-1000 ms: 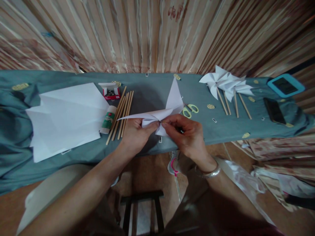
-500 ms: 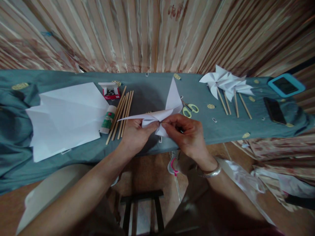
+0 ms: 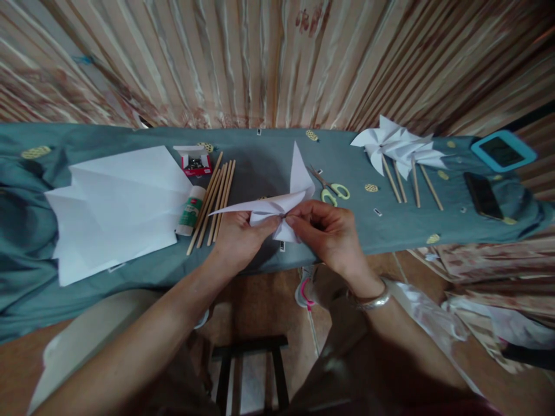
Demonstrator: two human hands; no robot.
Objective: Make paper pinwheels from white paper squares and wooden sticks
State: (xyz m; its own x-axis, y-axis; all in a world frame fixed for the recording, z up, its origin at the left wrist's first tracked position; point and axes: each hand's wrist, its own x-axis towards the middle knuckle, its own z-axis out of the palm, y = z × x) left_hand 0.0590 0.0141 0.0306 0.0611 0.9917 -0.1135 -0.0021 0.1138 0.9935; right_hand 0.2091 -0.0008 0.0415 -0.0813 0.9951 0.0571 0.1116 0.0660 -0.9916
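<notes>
A white paper pinwheel (image 3: pixel 277 203) is held up over the near edge of the table, its blades folded in to the middle and one blade pointing up. My left hand (image 3: pixel 241 237) is closed on it from the left, thumb pressed near its centre, other fingers hidden behind the paper. At that centre, the thumb and forefinger of my right hand (image 3: pixel 327 231) pinch a thin dark pin, mostly hidden by the fingertips. Green-handled scissors (image 3: pixel 332 189) lie just beyond my right hand.
Left on the cloth-covered table (image 3: pixel 260 153) are white paper sheets (image 3: pixel 121 214), a glue stick (image 3: pixel 191 211), wooden sticks (image 3: pixel 212 199) and a red box (image 3: pixel 195 163) of small metal pieces. Finished pinwheels (image 3: pixel 399 147), a phone (image 3: pixel 483 195) and a blue-framed device (image 3: pixel 503 150) lie right.
My right fingers have pressed slightly closer to the pinwheel's centre, and less of the pin shows. The upright blade has tilted a little left, uncovering more of the scissors.
</notes>
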